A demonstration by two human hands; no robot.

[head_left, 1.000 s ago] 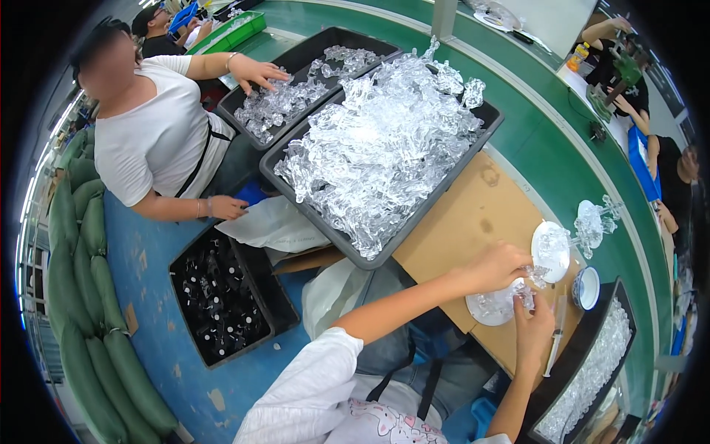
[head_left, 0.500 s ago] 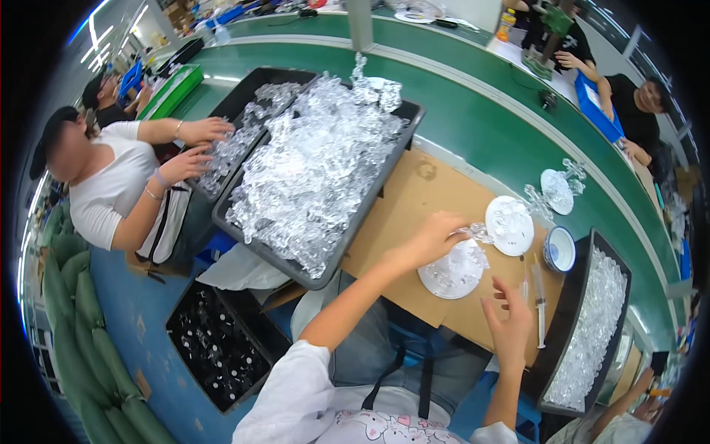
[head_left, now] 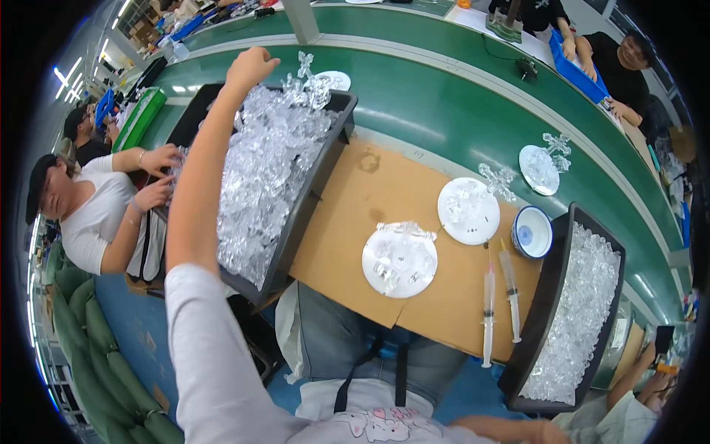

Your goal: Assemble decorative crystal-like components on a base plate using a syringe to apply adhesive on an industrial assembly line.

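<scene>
My left arm reaches across the large dark bin [head_left: 316, 200] heaped with clear plastic pieces [head_left: 270, 170]. At the bin's far end my left hand [head_left: 253, 68] is raised with curled fingers; whatever they hold, if anything, is hidden. Right of it, clear branched pieces [head_left: 307, 89] stand by a white disc [head_left: 336, 80]. My right hand [head_left: 549, 432] is low at the bottom edge, blurred, its fingers unclear. On the cardboard sheet [head_left: 333, 222] lie a white round plate [head_left: 399, 260] bearing clear parts and another white plate [head_left: 468, 212] with a clear branched piece beside it.
Two syringes [head_left: 489, 314] lie near a blue-and-white bowl [head_left: 532, 231]. A black bin [head_left: 617, 296] of small clear pieces stands at right. Farther back is another plate with clear pieces [head_left: 540, 170]. At left, a person in white [head_left: 92, 211] works at a neighbouring bin.
My left hand has moved from the near plate up and left to the bin's far end. My right hand has dropped to the lower edge. The whole view has shifted.
</scene>
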